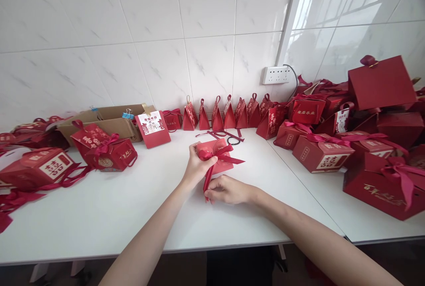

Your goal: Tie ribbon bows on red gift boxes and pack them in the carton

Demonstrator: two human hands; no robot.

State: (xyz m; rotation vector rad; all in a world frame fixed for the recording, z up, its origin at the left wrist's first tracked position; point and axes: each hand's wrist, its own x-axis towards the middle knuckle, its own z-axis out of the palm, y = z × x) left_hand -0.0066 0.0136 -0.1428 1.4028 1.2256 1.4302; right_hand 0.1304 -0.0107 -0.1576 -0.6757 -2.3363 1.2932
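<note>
At the middle of the table stands a small red gift box (218, 168) with a dark red ribbon (229, 160) tied in a bow on it. My left hand (196, 165) is closed around the box's left side, its thumb pressed on the middle of the bow. Just below, my right hand (227, 190) pinches a hanging tail of the ribbon between thumb and fingers. Behind the box, a black ring (233, 141) and loose strips of dark red ribbon (217, 134) lie on the table. The box's underside and my left fingertips are hidden.
Several triangular red boxes (217, 120) line the wall. Piled red boxes (323, 153) fill the right side. On the left are more red boxes (109, 155), an open cardboard box (99, 117) and a card box (153, 129). A power strip (276, 75) hangs on the wall.
</note>
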